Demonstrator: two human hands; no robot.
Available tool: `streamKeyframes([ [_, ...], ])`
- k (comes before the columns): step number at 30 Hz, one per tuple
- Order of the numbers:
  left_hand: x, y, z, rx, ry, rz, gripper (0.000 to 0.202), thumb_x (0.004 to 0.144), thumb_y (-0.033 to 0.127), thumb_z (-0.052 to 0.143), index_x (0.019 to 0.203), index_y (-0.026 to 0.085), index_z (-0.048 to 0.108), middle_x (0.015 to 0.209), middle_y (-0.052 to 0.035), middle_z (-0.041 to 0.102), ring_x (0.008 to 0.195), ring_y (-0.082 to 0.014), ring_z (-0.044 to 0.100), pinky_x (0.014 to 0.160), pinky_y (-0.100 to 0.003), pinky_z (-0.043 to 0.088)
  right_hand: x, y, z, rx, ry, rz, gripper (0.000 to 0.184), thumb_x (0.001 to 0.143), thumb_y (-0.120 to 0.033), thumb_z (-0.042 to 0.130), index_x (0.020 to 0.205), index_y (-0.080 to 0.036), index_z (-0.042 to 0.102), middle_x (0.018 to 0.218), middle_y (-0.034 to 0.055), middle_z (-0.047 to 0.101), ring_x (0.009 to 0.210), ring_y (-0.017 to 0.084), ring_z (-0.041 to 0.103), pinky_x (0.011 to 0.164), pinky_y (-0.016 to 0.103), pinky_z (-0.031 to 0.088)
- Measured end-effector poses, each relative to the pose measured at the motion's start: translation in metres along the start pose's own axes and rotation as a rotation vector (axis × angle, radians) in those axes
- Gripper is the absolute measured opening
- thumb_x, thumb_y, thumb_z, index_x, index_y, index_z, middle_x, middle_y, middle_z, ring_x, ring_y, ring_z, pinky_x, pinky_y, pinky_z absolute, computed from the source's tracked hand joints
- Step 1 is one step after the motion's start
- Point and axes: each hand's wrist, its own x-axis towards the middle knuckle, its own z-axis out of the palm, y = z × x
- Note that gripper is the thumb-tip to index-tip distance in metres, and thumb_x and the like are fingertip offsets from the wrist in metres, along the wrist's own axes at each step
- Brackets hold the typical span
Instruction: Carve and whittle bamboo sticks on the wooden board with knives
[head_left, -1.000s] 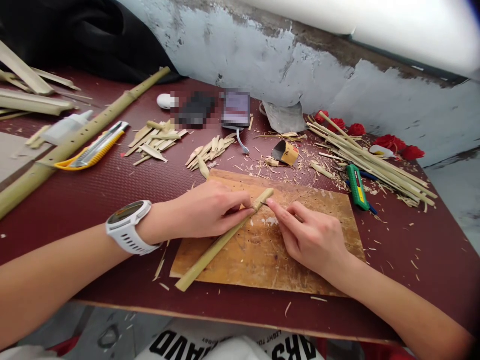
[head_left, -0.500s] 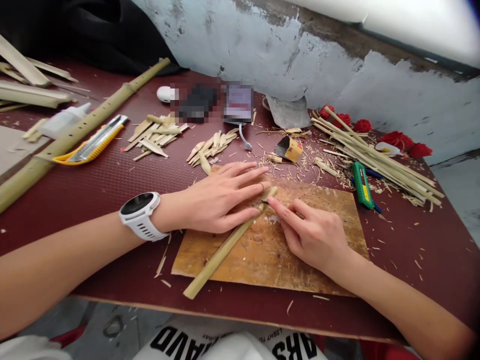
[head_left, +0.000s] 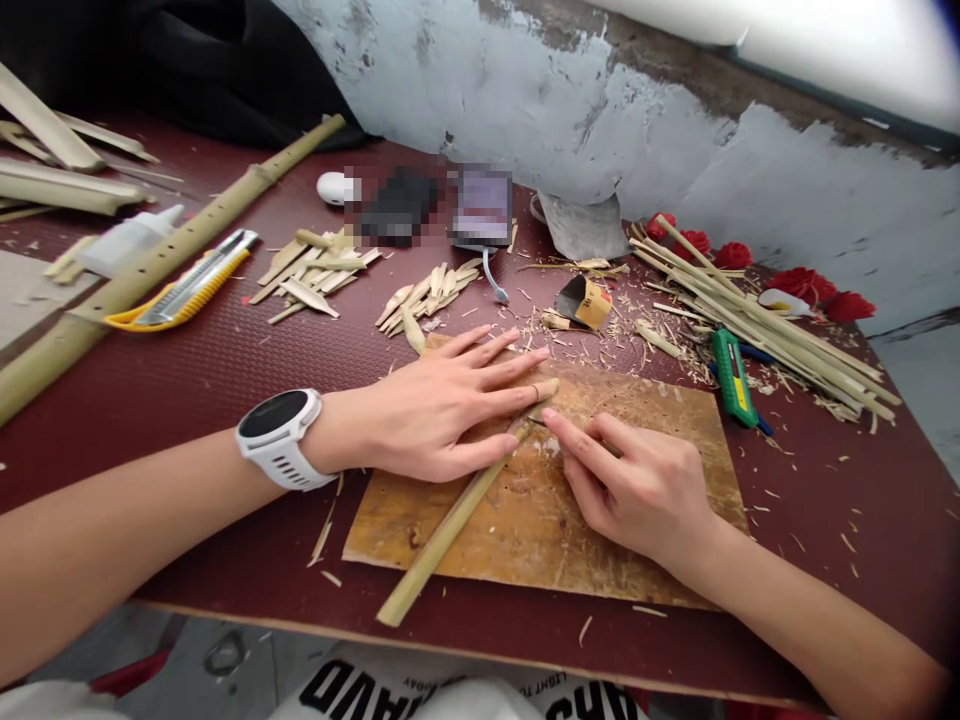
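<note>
Resting flat with the fingers spread wide, our left hand (head_left: 442, 410) lies over the upper part of the bamboo piece (head_left: 442, 545) and is not closed around it. The thumb tip touches the bamboo from above, while the index finger reaches to its upper end, so a short part of the bamboo is visible between these two fingers. From there the piece goes diagonally down toward us across the wooden board (head_left: 532, 520), and its lower end passes over the near edge of the board, above the dark red table (head_left: 247, 570). Our right hand (head_left: 637, 480) is on the other side of the bamboo, with the fingers folded closely and the index finger stretched forward. It has hold of a thin dark tool (head_left: 536, 421), of which we see only a small part near the index fingertip; the rest is hidden in the hand. This visible part is at the bamboo, between the left thumb and index finger, but we cannot tell how deeply it touches. Beyond the board we see a green cutter (head_left: 733, 378), a bundle of bamboo strips (head_left: 780, 330) and a curled piece of sandpaper (head_left: 592, 305).
</note>
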Motion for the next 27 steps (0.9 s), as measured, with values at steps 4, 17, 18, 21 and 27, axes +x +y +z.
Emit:
streamKeyframes([
  [4,-0.0019,-0.0013,0.0007,-0.011,0.009,0.006,0.067,0.105,0.059,0.048,0.163,0.026,0.039,0.175,-0.0114,0.021,0.163,-0.0385,0.019,0.132,-0.061,0.015,0.0013,0.0026,-0.0014,0.055,0.0,-0.069,0.037,0.096,-0.023,0.066,0.133,-0.022,0.071,0.08,-0.0013,0.067,0.061,0.012,0.056,0.059,0.03,0.036],
  [17,-0.0007,-0.0007,0.0027,-0.089,0.092,0.104,0.082,0.096,0.073,0.056,0.153,0.013,0.049,0.163,-0.0185,0.045,0.155,-0.0388,0.038,0.131,-0.062,0.02,0.0005,0.0021,-0.0022,0.025,0.034,-0.044,0.034,0.095,-0.022,0.067,0.129,-0.021,0.073,0.079,-0.0023,0.068,0.062,0.012,0.056,0.061,0.029,0.035],
  [18,-0.0007,-0.0007,0.0026,-0.09,0.088,0.103,0.082,0.096,0.073,0.056,0.153,0.014,0.049,0.163,-0.0182,0.046,0.155,-0.0387,0.038,0.131,-0.062,0.02,0.0007,0.0021,-0.0022,0.025,0.032,-0.045,0.034,0.095,-0.023,0.067,0.129,-0.021,0.073,0.079,-0.0024,0.068,0.062,0.012,0.056,0.061,0.029,0.035],
  [21,-0.0007,-0.0006,0.0018,-0.082,0.085,0.106,0.08,0.098,0.072,0.055,0.155,0.017,0.047,0.165,-0.0169,0.043,0.156,-0.0378,0.038,0.131,-0.061,0.019,0.0016,0.0019,-0.0023,0.021,0.025,-0.044,0.034,0.095,-0.024,0.067,0.128,-0.021,0.073,0.079,-0.0026,0.069,0.061,0.012,0.056,0.06,0.029,0.035],
  [27,-0.0001,-0.0007,0.0017,-0.052,0.078,0.127,0.079,0.1,0.071,0.051,0.157,0.017,0.047,0.166,-0.0149,0.041,0.157,-0.0372,0.035,0.131,-0.062,0.019,0.0015,0.0022,-0.0019,0.024,0.021,-0.045,0.034,0.096,-0.024,0.067,0.129,-0.021,0.073,0.078,-0.0026,0.068,0.061,0.011,0.056,0.06,0.029,0.035],
])
